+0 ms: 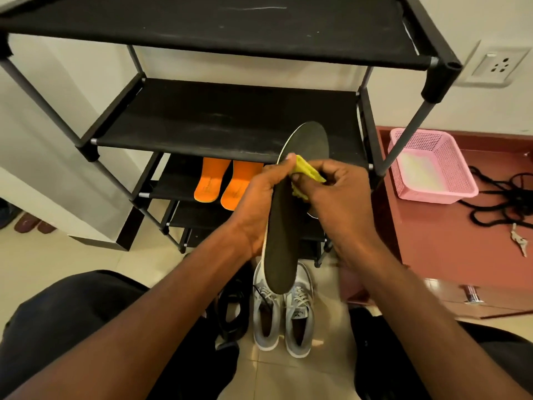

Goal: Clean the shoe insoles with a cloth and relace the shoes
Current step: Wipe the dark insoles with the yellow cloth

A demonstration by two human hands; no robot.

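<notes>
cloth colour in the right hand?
Yellow cloth, pinched by the right hand against the dark insole; head view.

A long dark grey foam insole (291, 215) with a pale edge stands nearly upright at the frame's centre, a crumpled yellow cloth (306, 172) pressed against its upper part. Below it, a pair of grey-and-white lace-up sneakers (281, 316) stands side by side on the tiled floor. Two orange insoles (221, 182) lie on a lower rack shelf, left of centre.

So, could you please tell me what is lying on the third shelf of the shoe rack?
Two orange insoles lie side by side on the third shelf. The left hand and dark insole cover that shelf's right part, so anything there is hidden.
</notes>
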